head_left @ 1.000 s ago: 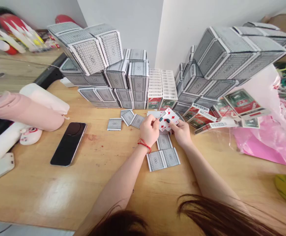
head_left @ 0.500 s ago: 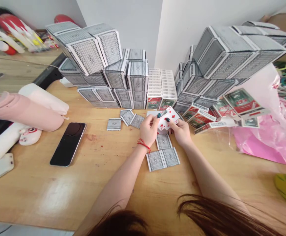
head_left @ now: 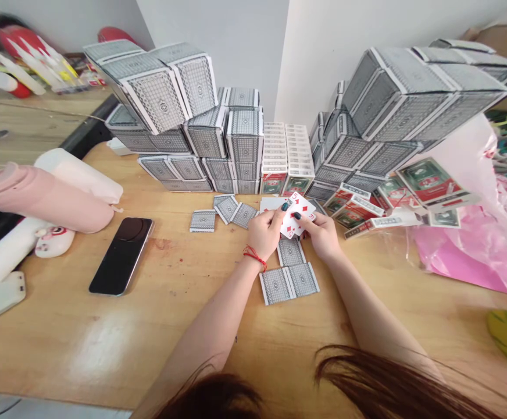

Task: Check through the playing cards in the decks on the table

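Both my hands hold a small fan of playing cards [head_left: 297, 214] just above the wooden table [head_left: 105, 337], the top card a red five of diamonds. My left hand [head_left: 266, 234], with a red string at the wrist, pinches the cards from the left. My right hand [head_left: 322, 233] grips them from the right, thumb on the face. Directly below my hands lie three face-down card piles [head_left: 289, 274]. Three more face-down piles [head_left: 225, 212] lie to the left of my hands.
Stacks of wrapped card bricks [head_left: 184, 110] rise at the back left and also at the back right [head_left: 410, 99]. Boxed decks [head_left: 393, 201] lie at the right by a pink plastic bag [head_left: 475, 244]. A black phone [head_left: 121, 254] and a pink bottle [head_left: 44, 198] lie left.
The cards shift slightly between my fingers; both hands stay in the same place above the piles.
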A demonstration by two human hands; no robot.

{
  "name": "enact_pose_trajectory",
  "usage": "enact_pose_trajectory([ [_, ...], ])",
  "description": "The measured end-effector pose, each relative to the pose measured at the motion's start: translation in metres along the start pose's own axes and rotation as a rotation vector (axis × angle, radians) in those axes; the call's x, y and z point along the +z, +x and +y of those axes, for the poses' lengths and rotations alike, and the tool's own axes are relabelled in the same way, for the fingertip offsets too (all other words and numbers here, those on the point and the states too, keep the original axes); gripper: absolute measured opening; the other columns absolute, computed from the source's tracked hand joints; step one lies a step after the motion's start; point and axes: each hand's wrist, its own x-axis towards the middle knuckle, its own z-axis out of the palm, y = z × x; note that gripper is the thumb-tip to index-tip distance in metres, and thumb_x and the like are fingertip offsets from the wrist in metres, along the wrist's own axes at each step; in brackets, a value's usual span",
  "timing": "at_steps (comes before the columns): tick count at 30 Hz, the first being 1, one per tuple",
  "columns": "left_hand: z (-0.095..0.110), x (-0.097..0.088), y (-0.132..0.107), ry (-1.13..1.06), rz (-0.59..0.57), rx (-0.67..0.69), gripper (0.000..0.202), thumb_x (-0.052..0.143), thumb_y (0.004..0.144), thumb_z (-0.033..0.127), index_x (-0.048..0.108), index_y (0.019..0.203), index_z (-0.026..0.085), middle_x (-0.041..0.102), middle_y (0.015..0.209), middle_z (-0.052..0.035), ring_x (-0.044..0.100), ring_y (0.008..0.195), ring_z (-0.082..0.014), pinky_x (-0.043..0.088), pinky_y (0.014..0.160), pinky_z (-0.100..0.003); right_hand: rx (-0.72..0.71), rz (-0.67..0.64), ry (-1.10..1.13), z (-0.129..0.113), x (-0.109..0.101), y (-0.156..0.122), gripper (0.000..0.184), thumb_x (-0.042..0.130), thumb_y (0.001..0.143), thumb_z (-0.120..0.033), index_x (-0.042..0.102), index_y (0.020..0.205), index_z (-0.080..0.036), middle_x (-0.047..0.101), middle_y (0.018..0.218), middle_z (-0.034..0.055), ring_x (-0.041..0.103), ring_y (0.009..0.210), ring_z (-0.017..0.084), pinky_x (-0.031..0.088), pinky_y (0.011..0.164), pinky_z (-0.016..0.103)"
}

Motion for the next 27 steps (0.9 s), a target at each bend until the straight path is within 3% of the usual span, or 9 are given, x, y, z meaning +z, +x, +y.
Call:
enact_pose_trajectory([
  [9,-0.0009,0.0010,-0.0013,0.018,-0.017,0.041,0.043,0.039,0.085,0.044,0.037,0.051,0.017,0.039,0.048,0.0024,0.036,0.049,-0.0086,0.027,0.050,-0.023,-0.005,0.068,0.142,0.0081,-0.0012,0.0034,0.030,0.067,0.067,-0.039,0.051,0.055,-0.018,0.050,0.044,-0.0044,0.041,0.036,0.008,0.030,0.035,0.022],
  [20,0.0008,0.0020,-0.0023,0.030,-0.009,0.081,0.045,0.040,0.085,0.040,0.032,0.047,0.017,0.031,0.045,0.0035,0.030,0.047,-0.0082,0.024,0.049,-0.024,0.019,0.038,0.103,0.0038,0.0002,0.0023,0.032,0.064,0.068,-0.046,0.051,0.059,-0.019,0.051,0.046,-0.0035,0.043,0.038,0.009,0.034,0.037,0.023],
  [24,0.0005,0.0031,-0.0012,0.011,0.008,0.058,0.037,0.042,0.084,0.036,0.045,0.052,0.017,0.045,0.052,0.0011,0.042,0.054,-0.0095,0.032,0.053,-0.023,0.012,0.036,0.070,0.0053,-0.0007,0.0034,0.034,0.060,0.069,-0.051,0.051,0.064,-0.019,0.054,0.050,-0.0022,0.044,0.040,0.010,0.036,0.039,0.024],
  [27,-0.0008,0.0041,0.0005,-0.066,0.025,0.047,0.020,0.047,0.082,0.033,0.059,0.077,0.018,0.060,0.071,-0.0032,0.053,0.067,-0.0124,0.041,0.061,-0.024,-0.006,0.028,0.037,0.0057,-0.0019,0.0037,0.035,0.060,0.069,-0.052,0.052,0.062,-0.018,0.053,0.048,-0.0024,0.043,0.039,0.009,0.033,0.038,0.023],
])
